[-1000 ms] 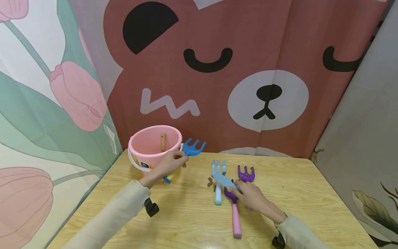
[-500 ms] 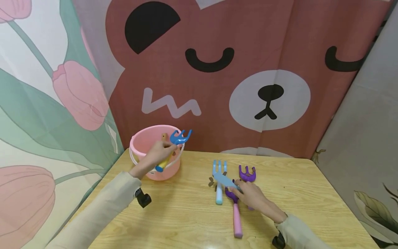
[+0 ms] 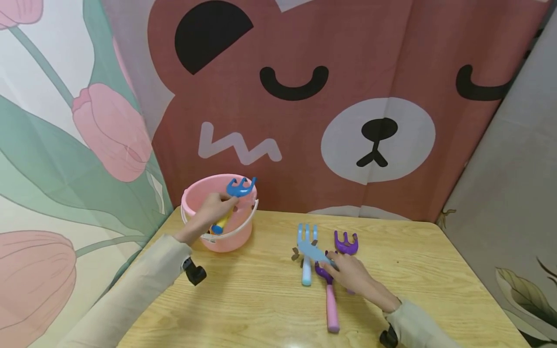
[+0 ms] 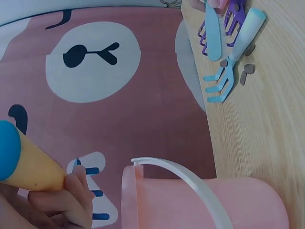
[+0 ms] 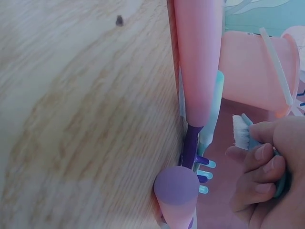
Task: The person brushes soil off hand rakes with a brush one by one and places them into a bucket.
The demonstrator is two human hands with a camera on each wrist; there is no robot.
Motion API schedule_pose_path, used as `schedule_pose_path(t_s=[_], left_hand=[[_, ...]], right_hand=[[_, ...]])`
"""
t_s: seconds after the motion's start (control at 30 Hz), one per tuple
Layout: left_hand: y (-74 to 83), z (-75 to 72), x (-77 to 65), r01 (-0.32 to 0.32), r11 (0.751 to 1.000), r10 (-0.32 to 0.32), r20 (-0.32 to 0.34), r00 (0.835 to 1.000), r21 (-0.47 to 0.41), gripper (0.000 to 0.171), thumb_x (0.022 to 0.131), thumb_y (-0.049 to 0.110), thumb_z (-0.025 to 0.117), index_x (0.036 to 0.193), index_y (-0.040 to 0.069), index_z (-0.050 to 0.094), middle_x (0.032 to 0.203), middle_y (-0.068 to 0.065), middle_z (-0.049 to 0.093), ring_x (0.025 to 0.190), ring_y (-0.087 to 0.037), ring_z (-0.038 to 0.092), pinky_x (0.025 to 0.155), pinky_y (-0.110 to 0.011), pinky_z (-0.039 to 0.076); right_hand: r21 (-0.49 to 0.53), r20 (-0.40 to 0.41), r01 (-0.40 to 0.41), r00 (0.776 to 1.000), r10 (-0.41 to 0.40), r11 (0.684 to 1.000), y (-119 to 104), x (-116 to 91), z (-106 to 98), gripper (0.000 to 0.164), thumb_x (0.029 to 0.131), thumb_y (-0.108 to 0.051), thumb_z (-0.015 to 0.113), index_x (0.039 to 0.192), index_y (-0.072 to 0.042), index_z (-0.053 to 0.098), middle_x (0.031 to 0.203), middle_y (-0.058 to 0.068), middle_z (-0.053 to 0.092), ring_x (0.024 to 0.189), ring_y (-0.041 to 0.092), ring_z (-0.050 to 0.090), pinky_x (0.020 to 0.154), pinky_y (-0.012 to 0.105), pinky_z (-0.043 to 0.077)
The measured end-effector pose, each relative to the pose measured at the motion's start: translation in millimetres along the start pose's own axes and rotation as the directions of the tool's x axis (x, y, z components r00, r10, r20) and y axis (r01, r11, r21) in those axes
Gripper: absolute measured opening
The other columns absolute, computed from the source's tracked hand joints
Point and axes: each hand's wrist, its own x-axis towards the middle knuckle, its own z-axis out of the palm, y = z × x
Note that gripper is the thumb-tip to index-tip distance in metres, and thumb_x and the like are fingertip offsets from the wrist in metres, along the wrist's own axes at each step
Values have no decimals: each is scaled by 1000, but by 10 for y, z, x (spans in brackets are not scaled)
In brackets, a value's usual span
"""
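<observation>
My left hand (image 3: 214, 212) grips a small toy rake with a blue head (image 3: 241, 188) and a yellow, blue-ended handle (image 4: 40, 167). It holds the rake at the mouth of the pink bucket (image 3: 237, 238), tines upward; the hand hides much of the bucket's inside. In my right hand (image 3: 351, 270) is a light blue brush (image 3: 311, 251), whose white bristles (image 5: 241, 132) show in the right wrist view. Under and beside that hand lie a light blue rake (image 3: 306, 274), a purple rake with pink handle (image 3: 331, 309) and another purple rake (image 3: 346, 246).
Brown bits (image 3: 295, 253) are scattered around the light blue rake. The bucket's white handle (image 3: 250, 224) hangs down its front side. A printed bear curtain (image 3: 296, 145) stands right behind the wooden table (image 3: 261, 309).
My left hand has carried the blue and yellow rake leftward and up, from the bucket's right side to over its mouth. My right hand with the brush has hardly moved.
</observation>
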Motion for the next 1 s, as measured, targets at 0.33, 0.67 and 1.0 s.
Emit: schedule_pose_path(t_s=[0.33,0.67,1.0], left_hand=[[-112,-123,118,30,997,-28,21,999,-75,31,97,22,53,84,-2,68,55,3,44,45,-9,38,46,-22,31],[-192,-223,232,79,995,-77,41,996,-54,33,98,22,55,70,5,61,53,4,41,45,-9,39,48,-24,33],[-228,-260,306,73,996,-69,58,996,-57,38,95,22,61,61,8,52,49,5,40,42,-8,40,47,-21,34]], right_hand=[[-1,3,-5,1000,5,1000,5,-19,-1,32,97,-22,64,113,5,66,51,-12,33,41,-1,26,39,15,20],[4,2,-1,1000,1,1000,3,-31,-28,30,97,-23,65,111,4,66,51,-11,34,41,0,26,39,15,20],[-16,-1,-38,999,38,999,7,-30,-13,26,95,-25,67,104,0,67,54,-10,39,41,1,31,39,17,25]])
